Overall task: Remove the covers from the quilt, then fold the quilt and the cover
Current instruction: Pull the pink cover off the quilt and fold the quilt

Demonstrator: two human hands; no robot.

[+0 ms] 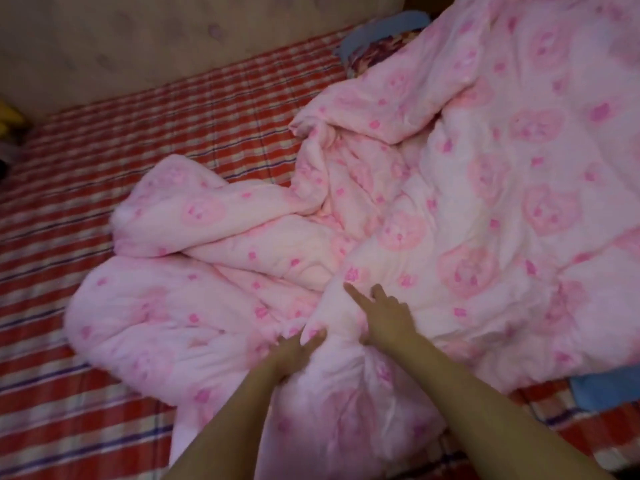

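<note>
A pink quilt in its printed pink cover lies crumpled across the bed, bunched into thick folds at the left and spread flatter toward the right. My left hand pinches a ridge of the cover at the near middle, fingers closed on the fabric. My right hand rests just to the right of that ridge, index and another finger stretched out over the cover, holding nothing. Both forearms reach in from the bottom edge. The quilt inside the cover is hidden.
A red, white and purple striped mattress lies bare on the left and along the near edge. A padded headboard or wall runs along the far side. A blue and dark patterned pillow peeks out at the top; blue cloth shows at right.
</note>
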